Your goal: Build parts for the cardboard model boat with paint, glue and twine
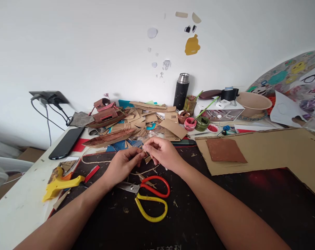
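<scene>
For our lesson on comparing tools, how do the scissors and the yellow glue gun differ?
The scissors have two looped handles, one red, one yellow; the glue gun is mostly yellow. The scissors lie near the middle; the glue gun lies farther left. Both lie ungripped.

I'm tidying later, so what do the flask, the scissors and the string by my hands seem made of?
Flask: silvery, reflective cap suggests bare metal; dark, speckled body, perhaps painted metal. Scissors: shiny grey metal blades; smooth, glossy red and yellow handles, probably plastic. String: matte tan strand, possibly plant fibre.
</scene>
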A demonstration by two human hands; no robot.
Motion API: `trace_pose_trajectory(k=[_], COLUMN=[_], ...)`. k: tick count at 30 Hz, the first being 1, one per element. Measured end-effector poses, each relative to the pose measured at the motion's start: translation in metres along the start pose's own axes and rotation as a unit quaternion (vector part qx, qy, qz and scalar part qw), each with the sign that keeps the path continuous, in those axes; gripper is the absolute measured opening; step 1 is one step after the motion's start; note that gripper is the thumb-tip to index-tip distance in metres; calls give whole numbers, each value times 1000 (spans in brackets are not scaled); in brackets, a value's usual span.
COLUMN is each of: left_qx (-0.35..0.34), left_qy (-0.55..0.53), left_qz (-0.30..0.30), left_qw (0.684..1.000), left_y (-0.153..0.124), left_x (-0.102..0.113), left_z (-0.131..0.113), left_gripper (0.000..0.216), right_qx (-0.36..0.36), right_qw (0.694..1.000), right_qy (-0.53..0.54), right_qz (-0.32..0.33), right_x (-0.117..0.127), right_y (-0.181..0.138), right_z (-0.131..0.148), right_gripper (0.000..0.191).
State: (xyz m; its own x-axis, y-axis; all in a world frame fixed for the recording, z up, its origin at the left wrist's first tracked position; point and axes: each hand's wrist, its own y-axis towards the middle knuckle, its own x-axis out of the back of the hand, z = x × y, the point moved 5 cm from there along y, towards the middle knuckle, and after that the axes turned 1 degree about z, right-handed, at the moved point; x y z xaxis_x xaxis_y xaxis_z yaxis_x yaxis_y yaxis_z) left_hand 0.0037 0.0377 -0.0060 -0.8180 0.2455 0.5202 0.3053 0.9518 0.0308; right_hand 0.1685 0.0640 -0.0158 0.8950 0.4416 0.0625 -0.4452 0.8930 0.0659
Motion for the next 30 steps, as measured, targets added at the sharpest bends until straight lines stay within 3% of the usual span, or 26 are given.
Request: trace_pose_trajectory(k=[10,15,19,23,30], left_qx=[-11,-3,1,-1,-101], left_qy=[-35,-11,11,16,131], left_qz=[-24,-11,-12,-3,-52], left_qw=[999,1000,1000,1000,985], left_y=[1,1,1,2,5], left_x=[4,0,0,0,1], left_z=[-1,0,3,6,11], left_gripper=[37,32,42,40,24], right_qx=[-16,-6,-2,-3,7], right_qw=[997,997,998,997,989], right_qy=[-69,-67,-60,-22,39], right_qz=[-33,-28,-31,-74,-145], right_x=[4,3,2,9,26], right_y=[0,0,1,3,6], right_z=[-3,-2,-6,-9,-4], right_gripper=[21,22,22,29,46])
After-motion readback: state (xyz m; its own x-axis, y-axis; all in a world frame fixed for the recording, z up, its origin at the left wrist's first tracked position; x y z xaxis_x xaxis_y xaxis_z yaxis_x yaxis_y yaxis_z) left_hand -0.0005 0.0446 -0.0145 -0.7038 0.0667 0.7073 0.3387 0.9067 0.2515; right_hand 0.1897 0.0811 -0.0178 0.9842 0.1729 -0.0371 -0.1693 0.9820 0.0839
